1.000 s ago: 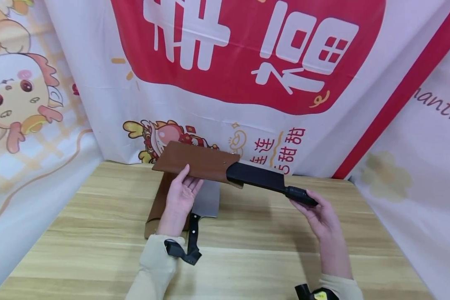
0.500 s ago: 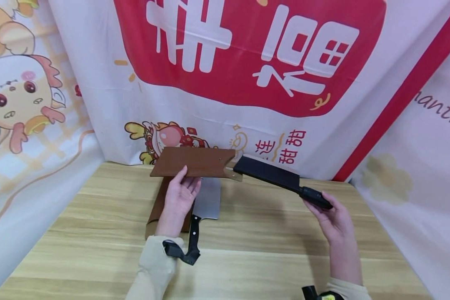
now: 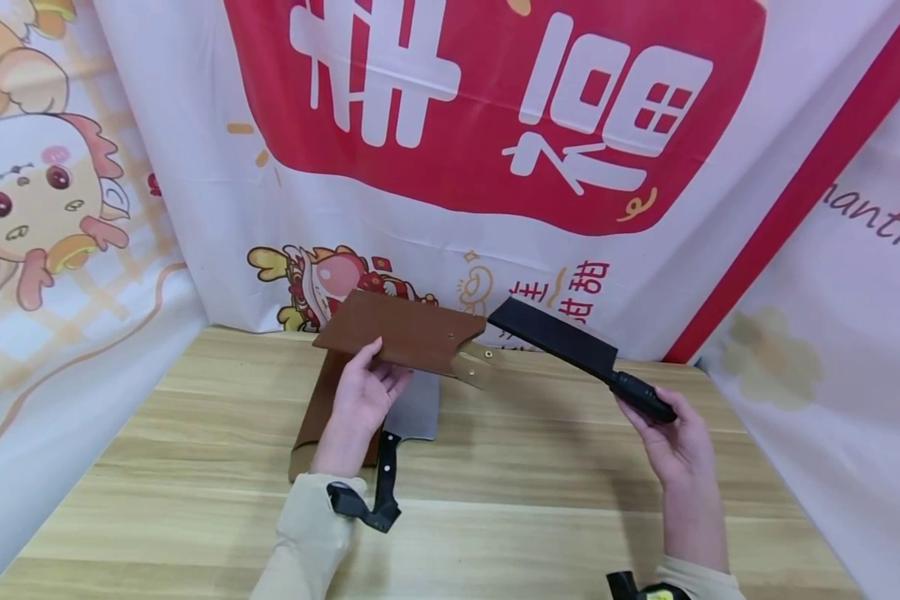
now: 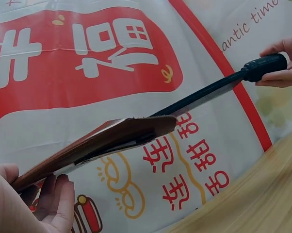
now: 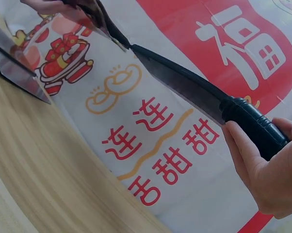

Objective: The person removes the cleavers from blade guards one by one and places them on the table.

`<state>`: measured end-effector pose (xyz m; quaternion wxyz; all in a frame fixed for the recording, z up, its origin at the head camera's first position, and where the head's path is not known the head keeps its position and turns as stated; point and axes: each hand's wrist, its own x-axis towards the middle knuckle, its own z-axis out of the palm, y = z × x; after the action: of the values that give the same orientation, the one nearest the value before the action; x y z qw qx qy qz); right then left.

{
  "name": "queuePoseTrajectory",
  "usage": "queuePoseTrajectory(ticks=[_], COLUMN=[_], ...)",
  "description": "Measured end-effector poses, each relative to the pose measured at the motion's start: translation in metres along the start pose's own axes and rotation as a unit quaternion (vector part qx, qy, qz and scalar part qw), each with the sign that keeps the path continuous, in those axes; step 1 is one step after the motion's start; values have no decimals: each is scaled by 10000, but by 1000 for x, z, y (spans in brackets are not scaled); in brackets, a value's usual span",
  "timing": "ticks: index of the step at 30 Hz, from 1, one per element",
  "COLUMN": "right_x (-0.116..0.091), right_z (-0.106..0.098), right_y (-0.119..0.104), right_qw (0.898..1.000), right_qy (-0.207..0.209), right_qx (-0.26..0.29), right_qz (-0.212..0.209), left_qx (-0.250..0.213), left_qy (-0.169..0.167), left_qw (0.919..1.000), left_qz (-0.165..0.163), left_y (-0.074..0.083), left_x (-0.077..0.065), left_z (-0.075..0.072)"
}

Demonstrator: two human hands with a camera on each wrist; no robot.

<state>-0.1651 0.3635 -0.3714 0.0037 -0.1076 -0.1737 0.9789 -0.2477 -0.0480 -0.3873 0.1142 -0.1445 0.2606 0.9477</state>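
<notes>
My left hand (image 3: 362, 400) pinches the lower edge of a brown leather knife sheath (image 3: 401, 329), thumb on the near face. Its notched mouth, with metal snaps on the flaps, points right. My right hand (image 3: 675, 437) grips the black handle (image 5: 255, 126) of a cleaver with a dark blade (image 3: 555, 333). In the head view the blade's tip lies just off the sheath's mouth, apart from it. Both are held in the air above the table. Under my left hand, a second cleaver (image 3: 414, 408) with a riveted black handle lies beside another brown sheath (image 3: 315, 408), partly hidden by my arm.
The wood-grain table (image 3: 532, 533) ends at a printed white and red cloth (image 3: 450, 242) hanging behind it. More printed cloth walls (image 3: 832, 250) close in both sides. Dark straps (image 3: 363, 504) sit at my wrists.
The dark cleaver has slid out of the sheath to the right, and its whole blade now shows. My right hand has moved right and slightly down; the left has barely shifted, tilting the sheath.
</notes>
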Motion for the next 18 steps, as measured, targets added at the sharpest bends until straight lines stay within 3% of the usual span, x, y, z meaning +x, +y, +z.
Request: queuePoseTrajectory(ticks=[10,18], right_x=[-2,-5], right_z=[-1,4], right_y=[-2,3], right_qw=[9998,9997], right_qy=[-170,-145], right_qx=[-50,-201], right_qz=[-98,32], left_qx=[186,1080], left_qy=[-89,-246], left_qw=[9997,9938], left_qz=[-100,-30], left_y=[-7,-25], left_x=[2,6], left_z=[0,0])
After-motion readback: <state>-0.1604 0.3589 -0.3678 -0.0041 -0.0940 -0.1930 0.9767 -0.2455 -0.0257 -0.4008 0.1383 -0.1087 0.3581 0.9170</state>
